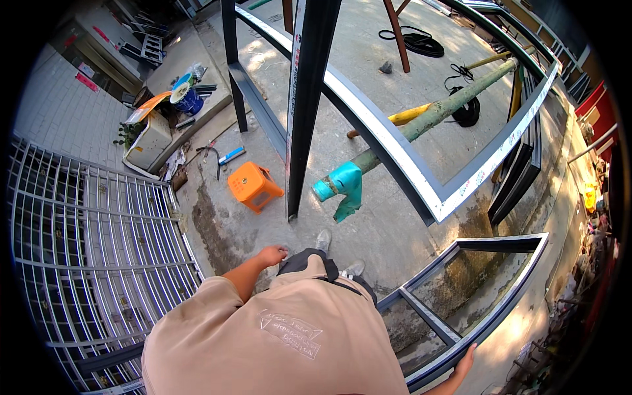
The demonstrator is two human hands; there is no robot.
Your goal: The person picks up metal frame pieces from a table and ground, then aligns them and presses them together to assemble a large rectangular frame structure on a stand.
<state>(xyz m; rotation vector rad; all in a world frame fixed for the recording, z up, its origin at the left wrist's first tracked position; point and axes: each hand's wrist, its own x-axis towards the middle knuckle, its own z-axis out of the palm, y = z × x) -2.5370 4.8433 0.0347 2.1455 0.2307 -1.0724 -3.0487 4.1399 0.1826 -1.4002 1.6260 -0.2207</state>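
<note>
At my right side, my right hand (466, 361) grips the outer edge of a dark grey metal window frame (429, 315) with a crossbar. That frame sits low beside my hip, tilted. My left hand (272, 255) hangs in front of my left thigh with its fingers curled in; whatever it may hold is hidden. Ahead of it stands an orange plastic stool (255, 187). A dark upright metal profile (306, 112) rises just beyond the stool.
A large silver-edged metal frame (406, 155) rests across a green pole (454, 99) with a turquoise wrapping (343, 187) on its end. A metal grille (99, 263) lies at the left. Farther back are a blue bucket (187, 99) and a coiled black hose (423, 44).
</note>
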